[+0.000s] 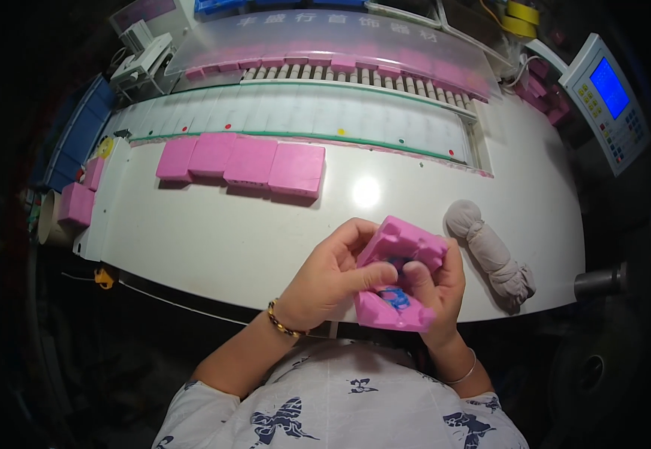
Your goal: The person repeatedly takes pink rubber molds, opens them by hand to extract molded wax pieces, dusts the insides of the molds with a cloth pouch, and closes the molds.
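A pink rubber mould (396, 319) is spread apart between my two hands, just over the table's near edge. Inside it shows a blue wax piece (396, 299), with a darker blue part close to my thumbs. My left hand (331, 273) grips the mould from the left, its thumb pressed into the gap. From the right, my right hand (445, 284) wraps round the same mould with its thumb bent inward. Most of the fingers behind the mould are hidden. Nearest to my right hand lies a tied grey-white cloth bundle (490, 253).
Several pink blocks (241, 163) stand in a row before a pale, green-edged track (288, 112). Behind run rollers under a clear cover (325, 45). More pink blocks (77, 204) and a blue bin (86, 123) sit left. A control panel (607, 97) rises at right.
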Demonstrator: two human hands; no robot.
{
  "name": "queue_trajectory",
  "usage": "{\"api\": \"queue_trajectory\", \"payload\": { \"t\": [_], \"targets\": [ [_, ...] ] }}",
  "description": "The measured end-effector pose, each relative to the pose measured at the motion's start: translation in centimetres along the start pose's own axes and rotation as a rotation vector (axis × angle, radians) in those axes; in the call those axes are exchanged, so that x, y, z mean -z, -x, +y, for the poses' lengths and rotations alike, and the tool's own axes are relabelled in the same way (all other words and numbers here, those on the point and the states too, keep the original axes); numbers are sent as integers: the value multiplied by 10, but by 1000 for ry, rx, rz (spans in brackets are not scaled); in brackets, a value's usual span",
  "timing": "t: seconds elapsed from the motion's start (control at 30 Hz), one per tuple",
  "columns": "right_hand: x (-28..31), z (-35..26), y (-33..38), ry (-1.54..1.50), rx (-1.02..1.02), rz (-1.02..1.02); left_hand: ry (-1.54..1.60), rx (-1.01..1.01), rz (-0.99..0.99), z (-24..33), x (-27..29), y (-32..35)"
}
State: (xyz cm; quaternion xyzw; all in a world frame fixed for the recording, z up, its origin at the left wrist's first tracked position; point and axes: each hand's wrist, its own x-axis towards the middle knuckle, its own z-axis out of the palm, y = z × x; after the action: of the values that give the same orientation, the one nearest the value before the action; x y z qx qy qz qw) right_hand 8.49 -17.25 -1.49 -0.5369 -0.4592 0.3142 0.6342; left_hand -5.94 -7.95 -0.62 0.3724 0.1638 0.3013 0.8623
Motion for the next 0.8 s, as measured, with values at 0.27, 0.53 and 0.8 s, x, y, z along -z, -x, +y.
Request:
{"api": "queue_trajectory", "payload": {
  "t": [0.27, 0.53, 0.8],
  "targets": [
    [-2, -7, -3, -519, -303, 21, -258, -22, -127, 5, 14, 1],
    [5, -5, -7, -712, -450, -51, -212, -127, 12, -11, 11, 2],
    [3, -2, 1, -275, -207, -49, -137, -30, 19, -14, 14, 4]
  ]
}}
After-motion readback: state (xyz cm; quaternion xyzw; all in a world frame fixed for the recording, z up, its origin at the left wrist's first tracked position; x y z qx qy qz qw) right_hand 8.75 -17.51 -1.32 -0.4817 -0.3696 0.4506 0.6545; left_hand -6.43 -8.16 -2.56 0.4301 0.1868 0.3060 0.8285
